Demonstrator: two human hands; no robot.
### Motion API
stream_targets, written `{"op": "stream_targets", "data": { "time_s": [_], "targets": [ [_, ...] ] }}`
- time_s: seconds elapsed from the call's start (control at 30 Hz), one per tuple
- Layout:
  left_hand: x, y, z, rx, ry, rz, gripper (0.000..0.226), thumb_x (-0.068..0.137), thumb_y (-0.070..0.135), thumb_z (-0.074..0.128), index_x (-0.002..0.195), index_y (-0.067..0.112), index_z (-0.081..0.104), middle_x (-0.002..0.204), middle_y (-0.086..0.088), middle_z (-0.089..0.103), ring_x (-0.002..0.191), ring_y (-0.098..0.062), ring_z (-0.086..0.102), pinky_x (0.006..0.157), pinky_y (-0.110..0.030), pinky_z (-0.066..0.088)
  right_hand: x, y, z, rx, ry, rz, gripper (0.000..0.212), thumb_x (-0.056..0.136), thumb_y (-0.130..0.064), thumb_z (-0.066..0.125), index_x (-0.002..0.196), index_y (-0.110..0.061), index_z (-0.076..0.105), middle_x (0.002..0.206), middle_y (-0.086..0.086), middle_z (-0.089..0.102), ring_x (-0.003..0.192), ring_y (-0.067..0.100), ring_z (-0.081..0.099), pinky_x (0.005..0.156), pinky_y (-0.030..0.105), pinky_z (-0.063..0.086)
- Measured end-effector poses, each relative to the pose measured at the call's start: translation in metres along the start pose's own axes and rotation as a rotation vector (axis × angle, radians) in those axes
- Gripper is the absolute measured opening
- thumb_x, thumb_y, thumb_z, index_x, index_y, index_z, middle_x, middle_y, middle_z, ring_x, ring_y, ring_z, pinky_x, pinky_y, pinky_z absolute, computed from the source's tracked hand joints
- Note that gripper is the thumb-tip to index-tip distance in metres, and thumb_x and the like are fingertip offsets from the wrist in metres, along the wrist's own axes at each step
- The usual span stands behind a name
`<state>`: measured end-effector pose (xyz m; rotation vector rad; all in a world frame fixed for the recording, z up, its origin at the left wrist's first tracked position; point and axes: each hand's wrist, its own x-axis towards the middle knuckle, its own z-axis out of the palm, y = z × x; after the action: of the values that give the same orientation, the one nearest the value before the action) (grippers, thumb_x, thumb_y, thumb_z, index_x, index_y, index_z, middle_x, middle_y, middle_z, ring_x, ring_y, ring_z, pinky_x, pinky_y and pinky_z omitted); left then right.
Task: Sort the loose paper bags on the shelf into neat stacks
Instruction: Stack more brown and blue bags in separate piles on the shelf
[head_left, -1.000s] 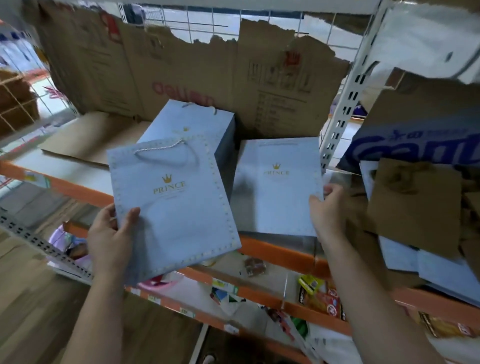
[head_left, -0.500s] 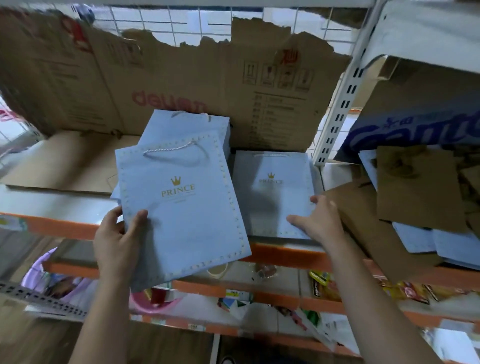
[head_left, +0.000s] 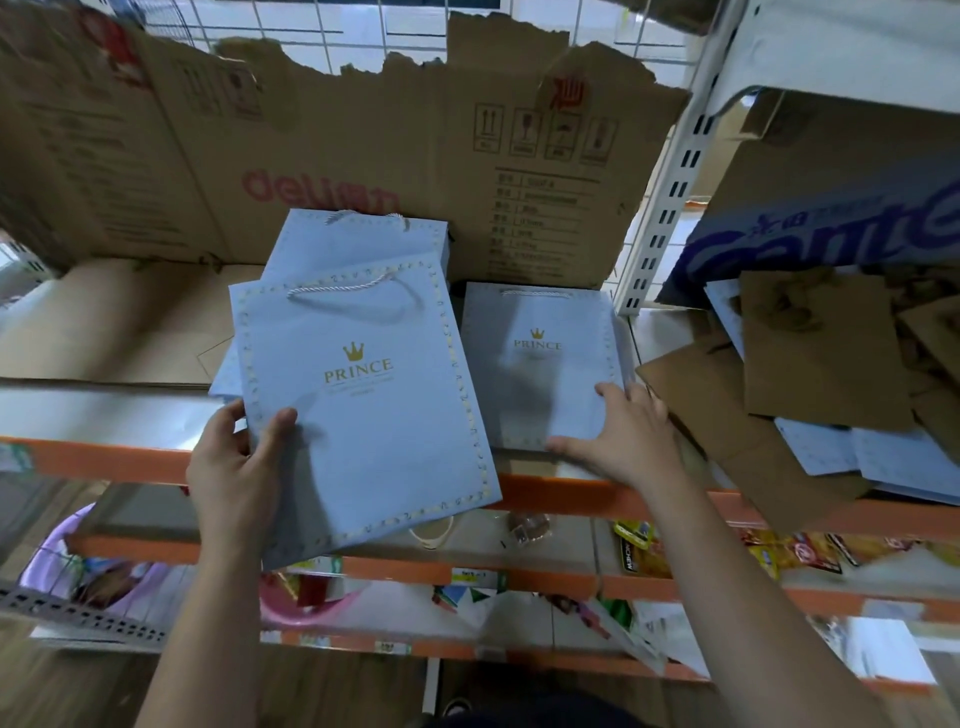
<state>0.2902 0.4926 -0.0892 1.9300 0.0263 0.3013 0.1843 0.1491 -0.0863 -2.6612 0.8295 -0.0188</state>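
The left hand (head_left: 236, 467) grips the large blue bag (head_left: 374, 431) by its lower left corner, thumb curled over the front face. From that hand the bag runs up toward 1 o'clock. Its long axis leans to 11 o'clock, rope handle farthest away, and its lower end hangs out past the shelf's orange edge (head_left: 104, 460). It is flat and pale blue, with a dotted border and a gold crown over PRINCE. The matching pile (head_left: 358, 236) lies beneath it at 12 o'clock, nearest this hand, so squaring up likely needs a slight clockwise turn. The right hand (head_left: 623, 441) lies open, fingers spread, on the smaller stack's (head_left: 540, 374) near right corner
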Motion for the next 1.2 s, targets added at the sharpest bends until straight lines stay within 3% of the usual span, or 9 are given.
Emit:
{"op": "stream_targets", "data": {
  "time_s": [0.17,0.4,0.53,0.77,0.9,1.0,1.07,1.2],
  "targets": [
    [-0.002,0.002,0.002,-0.026,-0.002,-0.008,0.027,0.087,0.042,0.066,0.106,0.025,0.059,0.095,-0.002,0.068,0.079,-0.012,0.064,0.059,-0.026,0.045,-0.004,0.001,0.005,0.015,0.011,-0.041,0.111,0.054,-0.081,0.068,0.143,-0.024,0.034,0.154,0.013,0.021,0.135,0.036,0.025,0.107,0.046,0.031],
    [-0.003,0.001,0.004,-0.029,-0.009,-0.01,0.029,0.086,0.045,0.067,0.106,0.025,0.06,0.095,-0.004,0.07,0.078,-0.012,0.066,0.059,-0.026,0.047,-0.001,0.003,0.011,0.067,0.1,-0.074,0.097,0.061,-0.075,0.068,0.139,-0.023,0.043,0.144,0.008,0.036,0.129,0.032,0.034,0.1,0.042,0.037],
    [-0.003,-0.001,0.003,-0.032,-0.007,-0.021,0.033,0.085,0.046,0.068,0.109,0.024,0.06,0.096,-0.007,0.07,0.084,-0.023,0.067,0.069,-0.04,0.054,-0.002,0.005,0.018,0.043,0.11,-0.087,0.099,0.06,-0.075,0.067,0.14,-0.023,0.042,0.147,0.011,0.033,0.133,0.032,0.028,0.105,0.043,0.034],
    [-0.005,0.016,0.009,-0.038,0.001,-0.019,0.029,0.086,0.041,0.067,0.109,0.025,0.06,0.088,0.002,0.067,0.073,-0.004,0.062,0.056,-0.022,0.043,-0.003,0.007,0.02,0.096,0.154,-0.13,0.09,0.064,-0.068,0.073,0.137,-0.021,0.047,0.148,0.008,0.034,0.132,0.029,0.031,0.106,0.044,0.034],
    [-0.004,0.039,0.022,-0.044,-0.045,-0.009,0.033,0.087,0.041,0.066,0.113,0.022,0.061,0.085,0.006,0.068,0.073,-0.006,0.063,0.056,-0.022,0.043,-0.004,0.012,0.006,0.168,0.073,-0.162,0.082,0.075,-0.072,0.058,0.137,-0.019,0.048,0.151,0.006,0.033,0.136,0.026,0.033,0.109,0.046,0.037],
    [-0.002,0.065,0.048,-0.048,-0.134,0.014,0.032,0.086,0.043,0.067,0.112,0.025,0.061,0.086,0.012,0.067,0.071,0.001,0.063,0.055,-0.017,0.043,-0.006,0.027,-0.01,0.291,0.208,-0.194,0.045,0.092,-0.045,0.057,0.127,-0.016,0.056,0.137,0.003,0.049,0.123,0.02,0.049,0.097,0.033,0.045],
    [0.001,0.081,0.074,-0.01,-0.187,0.052,0.029,0.085,0.039,0.069,0.11,0.026,0.062,0.082,0.016,0.065,0.067,0.005,0.06,0.051,-0.009,0.04,-0.007,0.042,-0.022,0.255,0.35,-0.216,0.026,0.094,-0.023,0.057,0.117,-0.013,0.062,0.12,0.004,0.059,0.11,0.022,0.055,0.086,0.029,0.046],
    [0.003,0.104,0.127,0.105,-0.288,0.139,0.028,0.084,0.034,0.07,0.106,0.017,0.065,0.081,0.005,0.066,0.069,-0.008,0.06,0.055,-0.02,0.038,-0.001,0.072,-0.034,0.159,0.457,-0.193,0.019,0.089,-0.01,0.059,0.105,-0.007,0.068,0.103,0.01,0.065,0.099,0.028,0.055,0.085,0.037,0.045]
  ]
}}
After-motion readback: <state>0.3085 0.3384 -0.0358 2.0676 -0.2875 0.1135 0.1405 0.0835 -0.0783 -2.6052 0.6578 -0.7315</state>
